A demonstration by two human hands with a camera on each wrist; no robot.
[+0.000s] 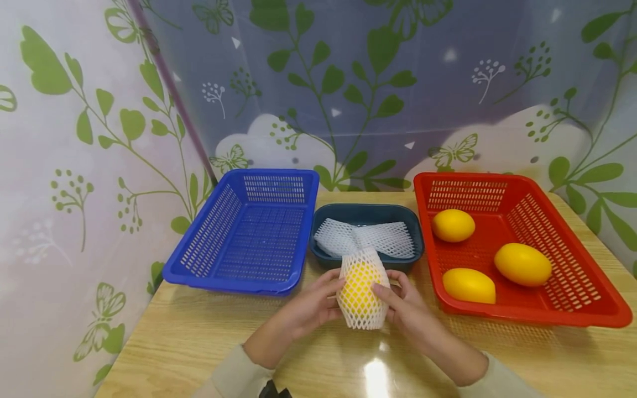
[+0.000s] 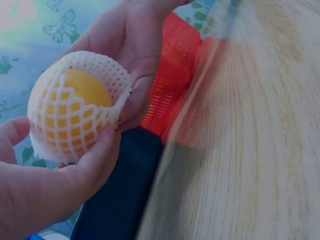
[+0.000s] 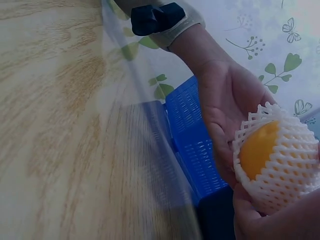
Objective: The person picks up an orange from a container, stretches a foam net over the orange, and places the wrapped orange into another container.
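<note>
Head view: I see the left hand (image 1: 309,307) and right hand (image 1: 410,307) holding a yellow fruit (image 1: 362,290) in white netting (image 1: 359,257) over the bench (image 1: 323,367). Left wrist: red basket (image 2: 175,55) beyond. Right wrist: bare fruit at the netting's open end.

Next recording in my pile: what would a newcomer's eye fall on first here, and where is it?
Probably the yellow fruit in its white foam net, held between the left hand and right hand, low in the middle of the head view. Next, likely, the red basket on the right, with three more yellow fruits inside, and the blue basket on the left. Between the baskets, a dark teal tray holds more white netting.
</note>
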